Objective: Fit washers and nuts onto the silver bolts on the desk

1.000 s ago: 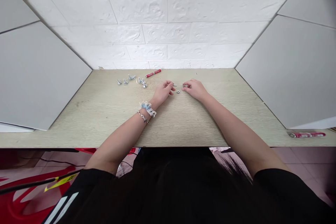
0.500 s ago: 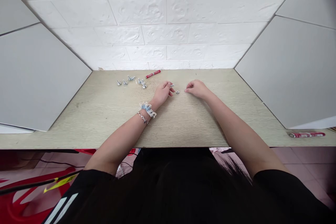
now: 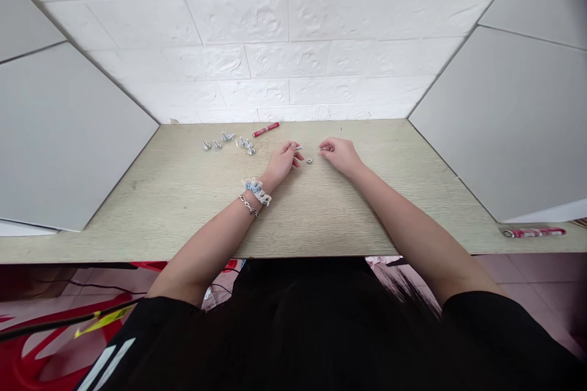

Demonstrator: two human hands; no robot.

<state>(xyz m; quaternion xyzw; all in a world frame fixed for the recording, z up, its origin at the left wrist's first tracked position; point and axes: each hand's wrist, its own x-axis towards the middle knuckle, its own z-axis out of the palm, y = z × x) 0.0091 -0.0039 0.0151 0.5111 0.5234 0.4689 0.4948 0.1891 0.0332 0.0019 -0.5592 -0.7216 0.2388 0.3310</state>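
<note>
Nut first: where do you see it on your feed?

— Lying flat on the wood-grain desk, between the two hands and touching neither, a little closer to the left hand.

— How does that left hand grip?

— Thumb and fingers are pressed together, pinching a short silver pin that sticks out toward the right, just above the nut.

— And the right hand?

— Its fingers curl inward, with the tips closed on a thin silver piece. I'd hedge on that one: both pieces are tiny on my camera, so I can't make out any threads or heads.

— What's around them?

— Farther left, near the wall, I have a loose scatter of silver flanged bolts, with a red tube just behind them. A second red tube lies near the desk's front right edge, below the grey side panel. On the left wrist I can see a blue-and-white scrunchie and a chain bracelet.
</note>
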